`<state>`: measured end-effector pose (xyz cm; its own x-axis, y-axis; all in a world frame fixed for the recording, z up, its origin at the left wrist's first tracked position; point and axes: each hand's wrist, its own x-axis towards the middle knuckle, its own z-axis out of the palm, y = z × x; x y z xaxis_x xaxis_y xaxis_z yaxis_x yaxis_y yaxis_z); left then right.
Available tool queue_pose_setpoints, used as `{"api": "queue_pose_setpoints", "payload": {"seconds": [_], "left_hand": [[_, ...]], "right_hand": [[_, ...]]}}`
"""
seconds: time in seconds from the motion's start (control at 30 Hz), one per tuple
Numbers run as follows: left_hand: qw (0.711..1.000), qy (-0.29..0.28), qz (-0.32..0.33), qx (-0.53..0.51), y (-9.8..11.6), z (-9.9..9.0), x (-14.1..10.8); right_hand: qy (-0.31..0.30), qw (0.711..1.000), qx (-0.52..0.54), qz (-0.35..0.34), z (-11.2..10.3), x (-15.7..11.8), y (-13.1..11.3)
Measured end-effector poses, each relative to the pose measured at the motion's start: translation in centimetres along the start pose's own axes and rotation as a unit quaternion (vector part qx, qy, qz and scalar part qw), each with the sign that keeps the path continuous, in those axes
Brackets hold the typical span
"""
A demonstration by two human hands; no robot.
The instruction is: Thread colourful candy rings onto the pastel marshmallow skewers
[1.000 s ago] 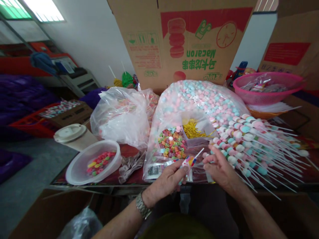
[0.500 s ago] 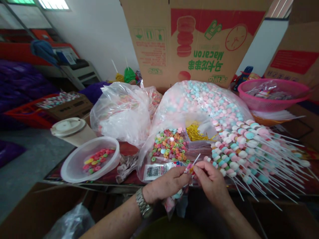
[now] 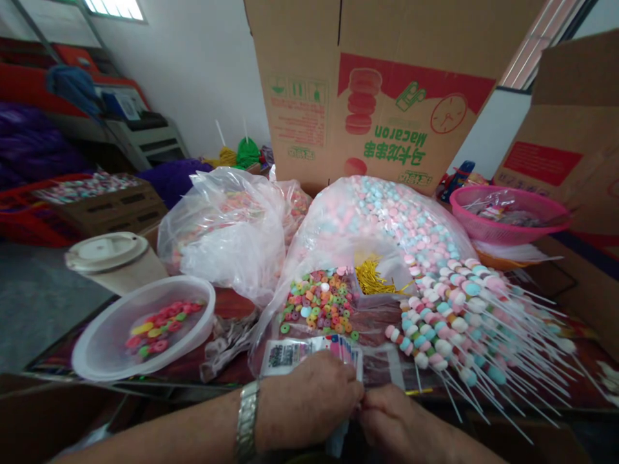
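Note:
My left hand (image 3: 309,399), with a metal watch at the wrist, is closed over a clear plastic-wrapped candy skewer; only a strip of its wrapper (image 3: 337,439) shows below. My right hand (image 3: 403,422) is closed too, its fingertips meeting the left hand's. What it pinches is hidden. Just beyond my fingers lies a stack of printed labels (image 3: 309,353). Past that are loose ring candies (image 3: 319,303) on plastic and a small white tray (image 3: 382,299) of gold twist ties (image 3: 373,277). Right of them, marshmallow skewers (image 3: 449,316) are piled with white sticks toward me.
A translucent bowl (image 3: 97,348) with ring candies and a lidded cup (image 3: 120,264) stand at left. Clear bags of candy (image 3: 232,225) and marshmallows (image 3: 401,219) fill the back, before a tall carton (image 3: 300,84). A pink basket (image 3: 512,225) stands at back right.
My hands have come lower and closer together, and the skewer's white stick and colored candy no longer show. The camera view has shifted, so the table things sit lower and farther left.

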<state>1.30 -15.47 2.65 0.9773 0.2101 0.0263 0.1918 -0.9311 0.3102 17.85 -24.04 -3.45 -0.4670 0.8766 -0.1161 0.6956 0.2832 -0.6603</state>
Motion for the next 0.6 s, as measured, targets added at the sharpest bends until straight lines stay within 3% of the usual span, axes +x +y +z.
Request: {"api": "queue_pose_setpoints", "payload": {"seconds": [0.03, 0.1, 0.2, 0.23, 0.27, 0.3, 0.37, 0.43, 0.5, 0.6], "left_hand": [[0.997, 0.024, 0.036, 0.063, 0.0, -0.2, -0.1], [0.989, 0.107, 0.055, 0.083, -0.2, 0.0, -0.5], [0.965, 0.244, -0.05, -0.079, -0.7, 1.7, -0.9], [0.937, 0.283, -0.112, -0.173, -0.8, 2.3, -0.8], [0.891, 0.314, -0.178, -0.274, -0.8, 2.9, -0.6], [0.832, 0.334, -0.239, -0.374, -0.8, 3.4, -0.3], [0.697, 0.343, -0.328, -0.538, -0.6, 3.8, 0.4], [0.588, 0.336, -0.372, -0.635, -0.5, 3.7, 0.7], [0.527, 0.335, -0.394, -0.674, -0.6, 3.1, 0.5], [0.492, 0.313, -0.397, -0.709, -1.3, 2.2, -0.6]], "right_hand": [[-0.006, 0.999, 0.033, 0.022, 0.3, 0.1, -0.1], [-0.027, 0.996, 0.078, 0.045, -0.6, 0.4, -0.5], [-0.007, 0.988, 0.134, 0.082, -5.8, 1.8, -0.3], [0.056, 0.99, 0.09, 0.097, -8.0, 2.7, 0.3], [0.17, 0.978, 0.004, 0.123, -10.1, 3.8, 1.1], [0.211, 0.967, -0.031, 0.138, -11.9, 5.1, 2.1], [0.235, 0.956, -0.068, 0.164, -14.3, 7.9, 4.4], [0.22, 0.954, -0.08, 0.187, -15.3, 10.4, 6.3], [0.209, 0.954, -0.081, 0.197, -15.7, 11.5, 7.2], [0.216, 0.958, -0.065, 0.179, -16.6, 10.1, 6.4]]}}
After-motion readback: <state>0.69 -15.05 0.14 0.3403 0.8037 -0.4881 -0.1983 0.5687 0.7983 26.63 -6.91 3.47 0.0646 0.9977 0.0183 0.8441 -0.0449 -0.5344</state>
